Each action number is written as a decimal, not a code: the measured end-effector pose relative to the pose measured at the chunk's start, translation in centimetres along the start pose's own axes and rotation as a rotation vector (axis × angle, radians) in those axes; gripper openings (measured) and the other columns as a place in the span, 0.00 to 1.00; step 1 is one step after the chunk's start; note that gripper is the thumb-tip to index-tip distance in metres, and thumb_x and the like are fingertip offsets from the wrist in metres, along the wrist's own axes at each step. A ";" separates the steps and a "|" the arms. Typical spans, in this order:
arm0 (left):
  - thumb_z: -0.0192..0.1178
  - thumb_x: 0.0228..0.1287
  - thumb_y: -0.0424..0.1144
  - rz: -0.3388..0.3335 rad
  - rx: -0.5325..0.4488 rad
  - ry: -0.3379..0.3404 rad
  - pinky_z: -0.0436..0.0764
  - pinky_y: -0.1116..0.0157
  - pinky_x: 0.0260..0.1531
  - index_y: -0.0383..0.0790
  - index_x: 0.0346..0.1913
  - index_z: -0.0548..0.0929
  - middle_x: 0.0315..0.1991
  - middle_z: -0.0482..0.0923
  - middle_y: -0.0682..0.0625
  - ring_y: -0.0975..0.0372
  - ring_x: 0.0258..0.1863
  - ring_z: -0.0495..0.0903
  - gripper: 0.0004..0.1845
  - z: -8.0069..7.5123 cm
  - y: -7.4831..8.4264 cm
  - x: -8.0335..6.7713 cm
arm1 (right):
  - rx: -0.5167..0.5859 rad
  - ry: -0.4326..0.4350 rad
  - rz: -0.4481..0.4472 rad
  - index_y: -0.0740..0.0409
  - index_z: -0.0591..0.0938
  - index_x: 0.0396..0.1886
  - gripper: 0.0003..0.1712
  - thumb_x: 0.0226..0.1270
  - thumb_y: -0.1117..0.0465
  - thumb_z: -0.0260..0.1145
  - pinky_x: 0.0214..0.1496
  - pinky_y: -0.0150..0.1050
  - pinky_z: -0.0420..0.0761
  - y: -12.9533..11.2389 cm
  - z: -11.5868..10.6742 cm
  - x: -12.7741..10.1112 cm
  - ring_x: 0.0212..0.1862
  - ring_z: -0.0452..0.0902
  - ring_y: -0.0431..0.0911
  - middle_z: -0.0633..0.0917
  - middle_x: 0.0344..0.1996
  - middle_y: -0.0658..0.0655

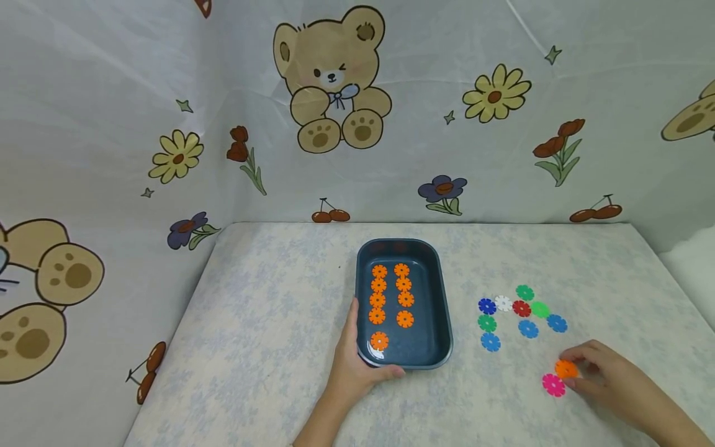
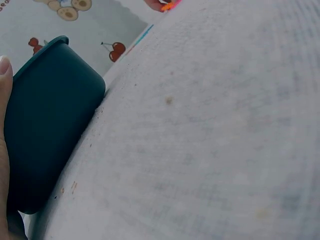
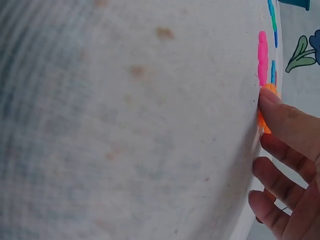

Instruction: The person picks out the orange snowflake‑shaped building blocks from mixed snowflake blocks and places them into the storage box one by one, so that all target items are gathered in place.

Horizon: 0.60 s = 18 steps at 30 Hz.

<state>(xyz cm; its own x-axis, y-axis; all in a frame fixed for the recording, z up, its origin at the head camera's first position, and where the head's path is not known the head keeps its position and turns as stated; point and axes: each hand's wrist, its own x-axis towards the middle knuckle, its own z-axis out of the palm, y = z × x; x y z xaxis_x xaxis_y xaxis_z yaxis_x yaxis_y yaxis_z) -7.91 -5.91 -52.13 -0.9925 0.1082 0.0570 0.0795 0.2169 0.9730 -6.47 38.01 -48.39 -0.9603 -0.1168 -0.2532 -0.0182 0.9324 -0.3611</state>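
Observation:
A dark blue tray (image 1: 444,310) stands on the table with several orange snowflake discs (image 1: 377,299) lying in two columns inside it. My left hand (image 1: 354,366) grips its near left corner, the thumb along the front rim and the fingers up the left side. In the left wrist view the tray's outer wall (image 2: 55,115) rises beside that hand. At the right, my right hand (image 1: 611,382) pinches one orange snowflake disc (image 1: 566,369) between thumb and forefinger, low over the table. Right beside that disc lies a pink snowflake disc (image 1: 553,385).
Between the tray and my right hand lie several loose discs: dark blue (image 1: 487,306), white (image 1: 504,303), red (image 1: 522,308), greens (image 1: 540,310) and lighter blues (image 1: 528,329). A cloth printed with bears and flowers (image 1: 413,155) hangs behind the table (image 1: 268,323) and along its left side.

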 end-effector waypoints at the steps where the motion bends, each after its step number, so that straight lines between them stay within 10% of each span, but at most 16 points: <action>1: 0.84 0.34 0.50 -0.001 0.000 0.000 0.61 0.43 0.72 0.57 0.81 0.40 0.80 0.43 0.62 0.59 0.79 0.50 0.75 0.0 0.0 0.0 | 0.001 -0.002 0.003 0.51 0.83 0.44 0.24 0.47 0.54 0.81 0.35 0.21 0.77 0.0 0.0 0.0 0.36 0.73 0.32 0.82 0.41 0.48; 18: 0.85 0.35 0.48 0.006 -0.008 -0.003 0.60 0.43 0.72 0.58 0.81 0.39 0.81 0.43 0.60 0.59 0.79 0.50 0.74 0.0 0.1 0.0 | -0.025 0.090 0.003 0.59 0.87 0.47 0.26 0.46 0.56 0.81 0.27 0.25 0.72 -0.6 0.3 -0.6 0.29 0.62 0.31 0.80 0.31 0.47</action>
<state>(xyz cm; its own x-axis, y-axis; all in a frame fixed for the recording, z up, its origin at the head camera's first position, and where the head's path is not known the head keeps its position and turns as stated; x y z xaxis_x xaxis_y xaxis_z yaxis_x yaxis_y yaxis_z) -7.88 -5.93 -52.01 -0.9918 0.1119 0.0624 0.0848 0.2081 0.9744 -5.83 37.44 -48.27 -0.9816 -0.0839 -0.1717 -0.0215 0.9411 -0.3373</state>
